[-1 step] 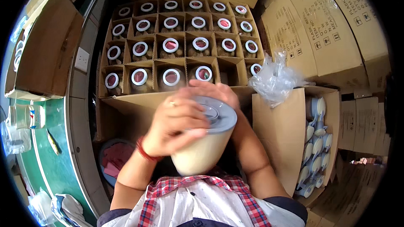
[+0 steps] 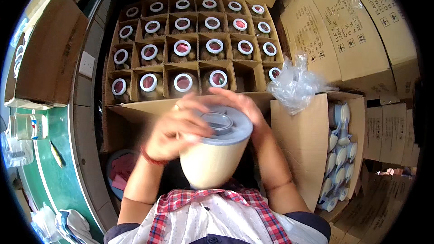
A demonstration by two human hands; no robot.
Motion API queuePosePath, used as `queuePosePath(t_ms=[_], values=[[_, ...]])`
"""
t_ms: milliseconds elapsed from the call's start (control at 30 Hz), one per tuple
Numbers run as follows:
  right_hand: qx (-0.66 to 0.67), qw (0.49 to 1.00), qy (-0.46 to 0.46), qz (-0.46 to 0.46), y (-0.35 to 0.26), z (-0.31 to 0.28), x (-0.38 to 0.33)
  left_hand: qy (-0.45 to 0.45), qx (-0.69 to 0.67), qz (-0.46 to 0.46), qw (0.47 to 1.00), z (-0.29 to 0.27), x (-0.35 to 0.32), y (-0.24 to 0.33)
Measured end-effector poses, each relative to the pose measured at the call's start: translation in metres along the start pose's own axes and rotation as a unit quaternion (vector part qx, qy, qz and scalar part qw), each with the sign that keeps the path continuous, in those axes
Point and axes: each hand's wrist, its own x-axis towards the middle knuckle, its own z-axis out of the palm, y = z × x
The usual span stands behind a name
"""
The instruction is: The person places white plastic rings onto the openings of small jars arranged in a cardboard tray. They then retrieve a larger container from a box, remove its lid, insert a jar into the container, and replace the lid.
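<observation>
A cream flask body (image 2: 214, 165) stands in front of my chest, its round grey end (image 2: 230, 131) facing up and tilted slightly. A raised oval ring sits in the middle of that grey end. Around its far right side my right hand (image 2: 239, 104) is closed, fingers bent over the rim. My left hand (image 2: 178, 126), a little blurred, curls over the left side of the rim, fingers reaching across the grey end. A red cord circles the left wrist. The flask's lower end comes close to my checked collar, and what supports it there is hidden.
Beyond my hands, a divided carton (image 2: 153, 104) holds rows of glass flask liners with white rings. Plastic film (image 2: 296, 86) lies over its right corner. An open box (image 2: 298, 140) of grey-and-cream parts stands right; a green table (image 2: 49, 171) left. A bin holds pink pieces (image 2: 122, 169).
The flask body has shifted slightly left and its grey end is turned a little. My left hand has moved left and slightly up along the rim; my right hand remains on the far side.
</observation>
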Motion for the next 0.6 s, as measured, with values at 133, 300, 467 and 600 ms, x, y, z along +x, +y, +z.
queuePosePath(t_ms=[133,300,467,600], values=[[-0.483,0.873,0.042,-0.061,-0.018,0.023,-0.027,0.048,-0.356,-0.003,0.933,-0.008,-0.030,-0.051],[0.015,0.998,0.033,0.044,-0.002,-0.026,0.012,0.041,-0.003,-0.088,0.995,0.013,0.020,0.017],[0.293,0.926,-0.235,0.038,0.047,-0.040,0.065,0.017,0.302,-0.060,0.951,0.050,0.037,0.056],[-0.134,0.989,-0.063,-0.001,-0.011,-0.014,-0.004,0.079,-0.163,-0.013,0.983,-0.001,-0.013,-0.031]])
